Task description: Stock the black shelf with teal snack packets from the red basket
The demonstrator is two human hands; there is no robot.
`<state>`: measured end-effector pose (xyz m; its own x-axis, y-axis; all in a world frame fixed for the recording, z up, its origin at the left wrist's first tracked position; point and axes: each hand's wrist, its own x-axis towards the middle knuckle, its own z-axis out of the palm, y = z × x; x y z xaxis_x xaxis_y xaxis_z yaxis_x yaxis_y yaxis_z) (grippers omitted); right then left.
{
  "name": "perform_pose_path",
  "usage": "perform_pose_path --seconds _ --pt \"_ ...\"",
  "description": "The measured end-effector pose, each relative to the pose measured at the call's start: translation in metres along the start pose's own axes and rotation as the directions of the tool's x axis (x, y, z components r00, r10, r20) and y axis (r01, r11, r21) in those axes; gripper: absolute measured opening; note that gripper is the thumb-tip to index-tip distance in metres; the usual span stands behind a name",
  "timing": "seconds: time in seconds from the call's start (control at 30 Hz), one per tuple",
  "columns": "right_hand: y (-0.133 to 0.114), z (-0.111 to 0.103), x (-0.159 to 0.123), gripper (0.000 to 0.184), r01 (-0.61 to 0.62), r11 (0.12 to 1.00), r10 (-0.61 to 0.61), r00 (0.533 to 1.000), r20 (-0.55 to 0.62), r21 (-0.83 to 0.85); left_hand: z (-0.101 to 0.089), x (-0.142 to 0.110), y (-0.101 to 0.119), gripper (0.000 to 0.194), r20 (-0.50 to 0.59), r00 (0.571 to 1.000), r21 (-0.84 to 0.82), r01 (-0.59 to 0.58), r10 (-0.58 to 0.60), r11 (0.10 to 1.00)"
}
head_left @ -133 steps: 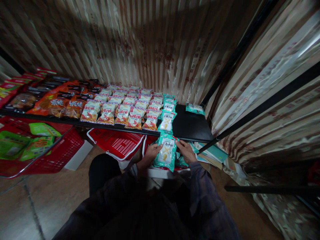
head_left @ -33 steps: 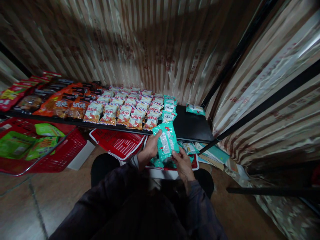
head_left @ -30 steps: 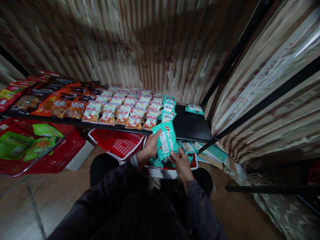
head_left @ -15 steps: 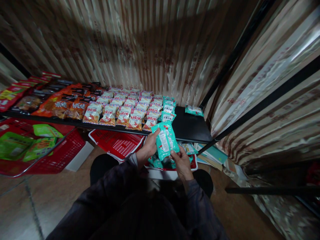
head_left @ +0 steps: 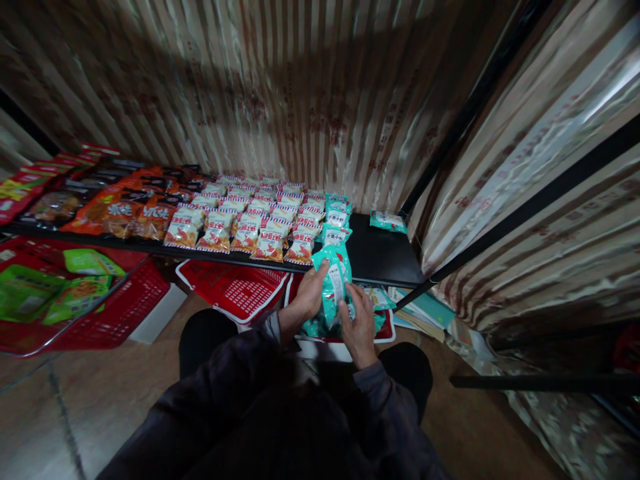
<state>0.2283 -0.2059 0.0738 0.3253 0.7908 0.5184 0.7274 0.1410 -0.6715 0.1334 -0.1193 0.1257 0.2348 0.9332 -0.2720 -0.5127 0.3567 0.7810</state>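
Note:
A teal snack bag (head_left: pixel 331 283) is tilted in front of the shelf edge, its back with a white label panel towards me. My left hand (head_left: pixel 310 293) grips its left side, thumb on top. At the bag's right edge my right hand (head_left: pixel 361 328) is closed on it with bent fingers. Just beyond, a short column of matching teal bags (head_left: pixel 336 219) lies on the black shelf (head_left: pixel 383 253). Beneath the held bag, a red basket with a white rim (head_left: pixel 387 335) contains more teal bags, partly hidden by my hands.
Left along the shelf are rows of white shrimp snack bags (head_left: pixel 245 230), orange bags (head_left: pixel 123 217) and red bags (head_left: pixel 23 190). One teal bag (head_left: pixel 388 221) lies apart at the right end. A red basket (head_left: pixel 143 303) with green packets stands on the floor. A black post (head_left: pixel 465 257) slants at right.
The teal bag has turned, showing a narrower face. My left hand has shifted slightly right, and the right hand's fingers have moved up along the bag's edge.

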Motion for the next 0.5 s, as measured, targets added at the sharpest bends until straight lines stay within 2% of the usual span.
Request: perform_pose_path --seconds 0.17,0.3,0.4,0.5 --pt "-0.002 0.000 -0.003 0.056 -0.119 0.982 0.104 0.989 0.103 0.145 0.006 -0.004 -0.010 0.036 0.032 0.999 0.023 -0.020 0.019 1.000" --pt "-0.005 -0.006 -0.002 0.074 -0.282 0.912 0.215 0.947 0.237 0.298 0.012 -0.016 -0.008 0.032 0.124 0.992 0.033 -0.022 0.017 0.999" --pt "-0.003 -0.012 0.001 0.073 -0.361 0.865 0.286 0.925 0.250 0.348 0.016 -0.026 -0.005 0.033 0.192 0.981 0.083 -0.026 0.009 0.996" --pt "0.008 -0.016 0.004 0.063 -0.398 0.827 0.328 0.915 0.235 0.397 0.015 -0.027 -0.006 0.031 0.216 0.976 0.221 -0.088 0.040 0.971"
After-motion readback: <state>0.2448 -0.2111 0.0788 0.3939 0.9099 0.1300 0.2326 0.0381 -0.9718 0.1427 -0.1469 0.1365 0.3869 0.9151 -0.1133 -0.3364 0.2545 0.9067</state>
